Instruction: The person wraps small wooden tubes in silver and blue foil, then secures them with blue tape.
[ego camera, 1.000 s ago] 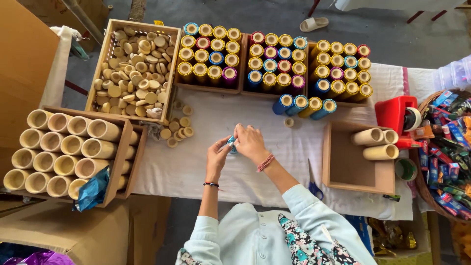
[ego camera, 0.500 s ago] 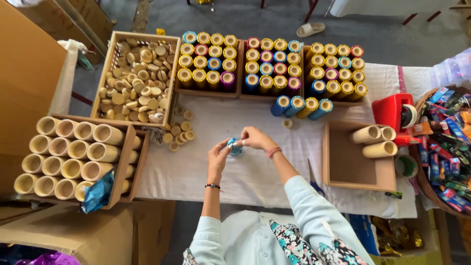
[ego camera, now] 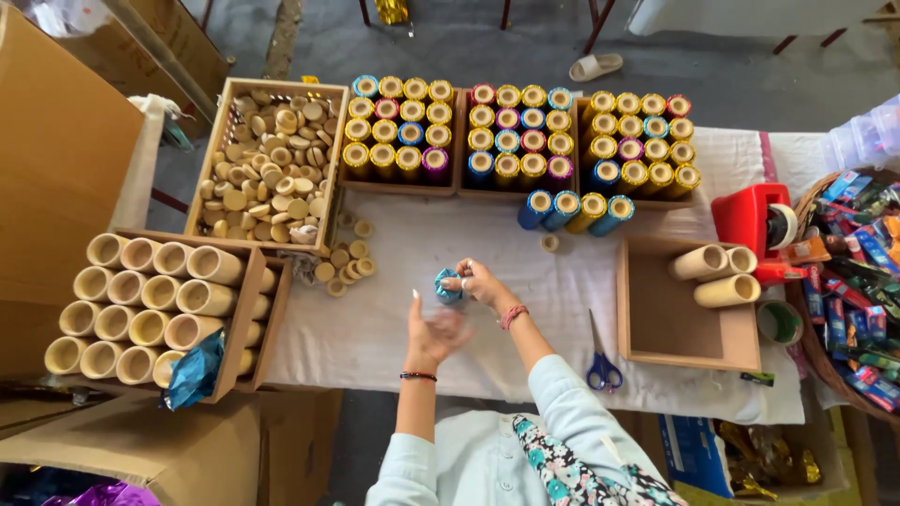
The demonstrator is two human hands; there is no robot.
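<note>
My right hand (ego camera: pixel 483 282) grips a small tube wrapped in shiny blue foil (ego camera: pixel 447 286) above the white cloth of the table (ego camera: pixel 403 319). My left hand (ego camera: pixel 433 333) hovers just below it, fingers spread and blurred, holding nothing. Three trays of foil-wrapped tubes (ego camera: pixel 525 131) with yellow ends stand at the far side. Several wrapped tubes (ego camera: pixel 577 210) lie on their sides in front of them.
A wooden box of round cardboard discs (ego camera: pixel 267 169) sits far left, with loose discs (ego camera: pixel 345 267) beside it. A crate of bare cardboard tubes (ego camera: pixel 155 305) is on the left. Blue scissors (ego camera: pixel 603 368), a wooden tray with three tubes (ego camera: pixel 717 276), a red tape dispenser (ego camera: pixel 755 220) and a basket of foil wrappers (ego camera: pixel 858 281) lie right.
My left hand has let go of the blue tube and dropped back toward me, opening. My right hand keeps the tube in nearly the same place.
</note>
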